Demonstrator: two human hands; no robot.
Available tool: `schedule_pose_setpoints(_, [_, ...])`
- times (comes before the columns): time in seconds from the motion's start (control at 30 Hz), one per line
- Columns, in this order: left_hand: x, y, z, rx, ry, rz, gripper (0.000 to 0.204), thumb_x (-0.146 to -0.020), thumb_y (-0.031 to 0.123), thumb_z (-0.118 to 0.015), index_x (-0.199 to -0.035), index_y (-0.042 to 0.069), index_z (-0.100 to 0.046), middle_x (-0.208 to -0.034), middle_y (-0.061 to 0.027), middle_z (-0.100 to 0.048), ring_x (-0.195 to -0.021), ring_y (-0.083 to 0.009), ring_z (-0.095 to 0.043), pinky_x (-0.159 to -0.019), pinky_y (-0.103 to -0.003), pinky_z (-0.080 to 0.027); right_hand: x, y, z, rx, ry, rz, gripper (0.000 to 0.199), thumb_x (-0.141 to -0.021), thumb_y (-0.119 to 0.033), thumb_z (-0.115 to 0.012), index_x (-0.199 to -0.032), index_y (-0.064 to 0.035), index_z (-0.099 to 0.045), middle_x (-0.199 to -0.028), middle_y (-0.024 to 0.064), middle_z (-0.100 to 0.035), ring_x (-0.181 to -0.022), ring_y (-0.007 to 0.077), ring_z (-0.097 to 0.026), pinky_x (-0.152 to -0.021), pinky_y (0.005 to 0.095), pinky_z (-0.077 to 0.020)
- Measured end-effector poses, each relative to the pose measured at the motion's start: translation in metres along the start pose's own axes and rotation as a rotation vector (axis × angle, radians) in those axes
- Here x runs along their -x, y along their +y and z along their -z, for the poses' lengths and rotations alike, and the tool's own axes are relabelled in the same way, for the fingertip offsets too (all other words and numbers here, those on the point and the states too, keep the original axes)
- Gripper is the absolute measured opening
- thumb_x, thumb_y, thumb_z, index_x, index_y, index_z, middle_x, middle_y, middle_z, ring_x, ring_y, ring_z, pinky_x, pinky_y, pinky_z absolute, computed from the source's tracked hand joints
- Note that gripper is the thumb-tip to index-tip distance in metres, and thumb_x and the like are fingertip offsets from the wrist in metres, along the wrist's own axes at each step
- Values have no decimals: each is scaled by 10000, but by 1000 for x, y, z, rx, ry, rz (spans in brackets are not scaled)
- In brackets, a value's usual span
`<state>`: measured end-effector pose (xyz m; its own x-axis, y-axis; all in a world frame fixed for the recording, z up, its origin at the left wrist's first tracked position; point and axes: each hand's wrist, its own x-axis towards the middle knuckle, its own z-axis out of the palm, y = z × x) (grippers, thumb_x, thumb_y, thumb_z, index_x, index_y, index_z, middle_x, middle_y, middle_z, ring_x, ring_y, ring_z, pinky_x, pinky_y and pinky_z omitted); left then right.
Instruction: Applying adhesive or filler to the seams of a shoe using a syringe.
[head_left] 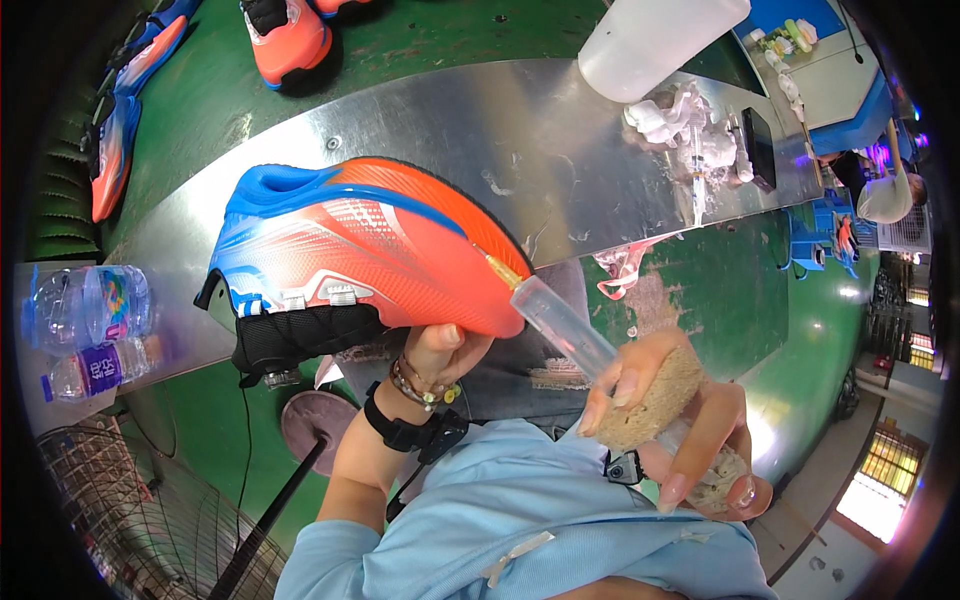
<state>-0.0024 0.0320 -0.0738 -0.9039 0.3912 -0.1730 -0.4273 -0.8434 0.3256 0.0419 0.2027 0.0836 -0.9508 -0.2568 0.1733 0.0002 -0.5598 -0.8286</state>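
Note:
A coral, blue and black sports shoe (350, 250) is held on its side, its orange sole edge upward and its toe pointing right. My left hand (442, 355) grips it from below near the toe, its fingers partly hidden behind the upper. In my right hand (690, 430) is a clear syringe (566, 325) with a yellow needle tip. That tip touches or nearly touches the seam between upper and sole near the toe. The same fingers also hold a tan sponge block (652, 402), and a whitish, crusted lump (720, 478) sits around the syringe's rear end.
The metal bench (450, 110) curves beneath the shoe. On it are crumpled white tissues (680, 120), a black box (758, 150) and a white plastic container (650, 45). Plastic bottles (90, 310) lie at the left. More shoes (285, 45) rest on the green surface beyond.

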Motion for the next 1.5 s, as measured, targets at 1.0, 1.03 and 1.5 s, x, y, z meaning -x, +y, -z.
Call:
schedule_pose_setpoints(1.0, [-47,26,-100,28,298,-136,359,-811,251,-657,-1074,41,-532,-1032,-81,-607,-961,-171,-593,-923,-320,-472,-5,31,22,425,-14,183,278,-580,-238,-640,-821,-110,-696,-1162,223,-382,-973,298,-511,-885,369,-375])
schedule_pose_setpoints(1.03, [-45,29,-103,18,346,-97,343,-802,247,-671,-1047,42,-547,-1003,-73,-617,-927,-162,-606,-894,-295,-493,-5,33,23,415,-13,186,278,-580,-238,-640,-821,-110,-696,-1162,223,-382,-973,298,-511,-885,369,-375])
schedule_pose_setpoints(1.5, [-58,37,-107,-23,395,-64,356,-806,216,-667,-1054,-1,-532,-1019,-91,-601,-928,-200,-606,-880,-314,-515,-3,65,46,589,0,433,291,-596,-306,-615,-826,-147,-697,-1057,197,-478,-1000,328,-469,-829,410,-410])
